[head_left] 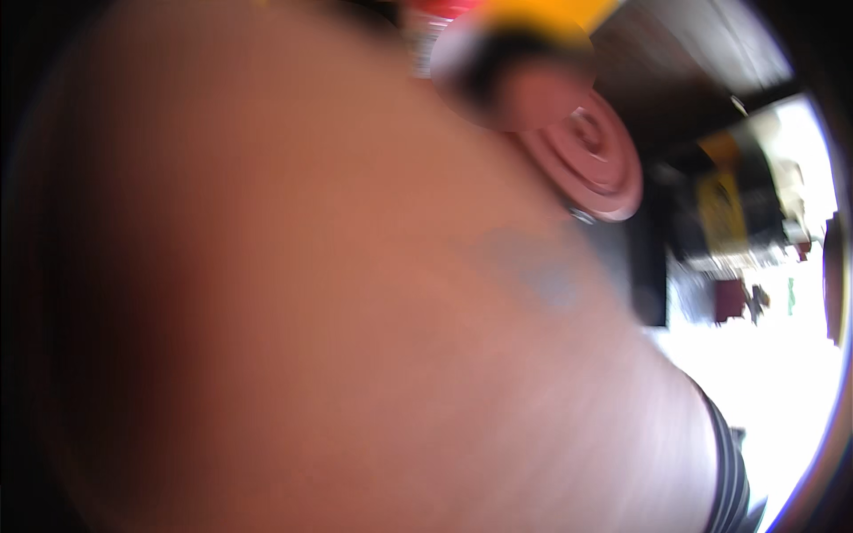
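Note:
Bare skin of an arm or hand, likely my right hand point(338, 293), fills most of the head view, very close and blurred. It runs from a dark striped sleeve edge point(730, 462) at the lower right toward the upper left. Its fingers do not show, so I cannot see whether it holds anything. My left hand is not seen. Beyond the skin's upper right edge is a round pink lid-like disc point(613, 191) with raised rings; the skin hides part of it.
A black and yellow container-like object point(724, 209) is at the right, before a bright background. Blurred yellow point(569, 13) and red point(444, 7) shapes show at the top. A dark brown surface point(662, 75) lies at the upper right.

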Demonstrator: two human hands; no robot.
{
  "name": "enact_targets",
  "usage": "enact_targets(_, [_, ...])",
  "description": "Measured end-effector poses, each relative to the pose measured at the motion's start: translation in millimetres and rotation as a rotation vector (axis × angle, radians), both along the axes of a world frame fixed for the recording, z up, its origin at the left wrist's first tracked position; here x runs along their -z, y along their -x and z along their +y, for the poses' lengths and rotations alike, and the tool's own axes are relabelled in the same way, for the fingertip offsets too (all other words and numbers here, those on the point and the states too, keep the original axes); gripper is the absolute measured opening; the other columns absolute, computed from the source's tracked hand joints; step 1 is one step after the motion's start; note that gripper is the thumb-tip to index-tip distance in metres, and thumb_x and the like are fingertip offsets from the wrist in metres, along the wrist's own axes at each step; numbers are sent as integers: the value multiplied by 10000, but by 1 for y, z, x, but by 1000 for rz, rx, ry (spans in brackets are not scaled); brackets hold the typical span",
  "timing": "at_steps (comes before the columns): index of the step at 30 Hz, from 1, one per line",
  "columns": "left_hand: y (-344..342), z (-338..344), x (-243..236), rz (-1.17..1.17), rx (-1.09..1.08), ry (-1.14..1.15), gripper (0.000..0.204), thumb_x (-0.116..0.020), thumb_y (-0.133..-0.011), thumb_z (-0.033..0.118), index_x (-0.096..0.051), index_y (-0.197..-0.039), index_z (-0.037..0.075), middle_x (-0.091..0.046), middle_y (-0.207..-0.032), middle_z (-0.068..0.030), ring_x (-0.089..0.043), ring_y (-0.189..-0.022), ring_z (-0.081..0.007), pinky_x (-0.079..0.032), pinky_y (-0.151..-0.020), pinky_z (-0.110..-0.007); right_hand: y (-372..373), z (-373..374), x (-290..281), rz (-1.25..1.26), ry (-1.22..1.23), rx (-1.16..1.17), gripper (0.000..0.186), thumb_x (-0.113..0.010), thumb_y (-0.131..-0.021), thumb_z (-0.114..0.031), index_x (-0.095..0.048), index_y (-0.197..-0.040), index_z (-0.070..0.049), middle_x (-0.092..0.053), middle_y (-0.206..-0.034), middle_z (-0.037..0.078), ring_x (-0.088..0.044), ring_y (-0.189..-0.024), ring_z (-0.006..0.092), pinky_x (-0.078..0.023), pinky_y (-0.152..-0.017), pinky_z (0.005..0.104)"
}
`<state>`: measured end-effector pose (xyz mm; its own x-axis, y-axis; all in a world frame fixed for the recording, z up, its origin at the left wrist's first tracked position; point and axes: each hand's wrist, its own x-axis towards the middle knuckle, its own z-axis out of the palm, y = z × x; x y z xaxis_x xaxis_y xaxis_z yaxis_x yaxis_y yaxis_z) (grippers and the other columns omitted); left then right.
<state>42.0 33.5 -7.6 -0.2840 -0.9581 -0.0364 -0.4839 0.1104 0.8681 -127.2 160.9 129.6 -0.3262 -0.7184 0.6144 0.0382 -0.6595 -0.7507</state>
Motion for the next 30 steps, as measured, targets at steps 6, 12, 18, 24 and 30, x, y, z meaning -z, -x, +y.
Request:
enact_targets(6, [20, 40, 12, 161, 15, -33, 414, -570, -1054, 316, -593, -1260, -43, -674, -1047, -111, -638, -877, -181, -505, -758, -318, -3, 21, -9, -94, -64, -129, 340, -687, -967, -242, -638, -1214, -14, -675, -963, 127, -669, -937, 223, -511, -889, 349])
enact_targets(12, [11, 31, -13, -154, -198, 64, 381, -560, -1030, 325, -705, -1136, -12, -705, -930, -160, -668, -830, -228, -503, -789, -350, 1, 5, 169, -386, -404, 121, 406, -493, -1108, -325, -567, -1377, -30, -653, -1155, 64, -588, -1057, 122, -506, -864, 285])
enact_targets(18, [21, 32, -9, -125, -222, -25, 335, -582, -1023, 278, -691, -1094, -31, -684, -849, -88, -612, -741, -157, -468, -708, -326, 25, -67, 221, -471, -411, 368, 396, -525, -1075, -263, -629, -1298, 47, -640, -1207, 205, -590, -1156, 322, -443, -1025, 378])
enact_targets(24, [2, 16, -6, -145, -244, -51, 316, -586, -1025, 262, -689, -1124, -20, -693, -895, -67, -621, -767, -141, -478, -721, -302, 0, -71, 205, -14, -373, 471, 449, -643, -991, -166, -580, -1360, 81, -513, -1281, 276, -510, -1223, 414, -402, -1096, 454])
enact_targets(30, [-1, 12, 3, -8, -243, -62, 301, -585, -1036, 242, -683, -1188, 1, -698, -959, -40, -638, -824, -124, -493, -767, -279, -1, -79, 194, 160, -348, 536, 587, -642, -968, -153, -452, -1435, 147, -424, -1355, 320, -436, -1284, 469, -389, -1115, 469])
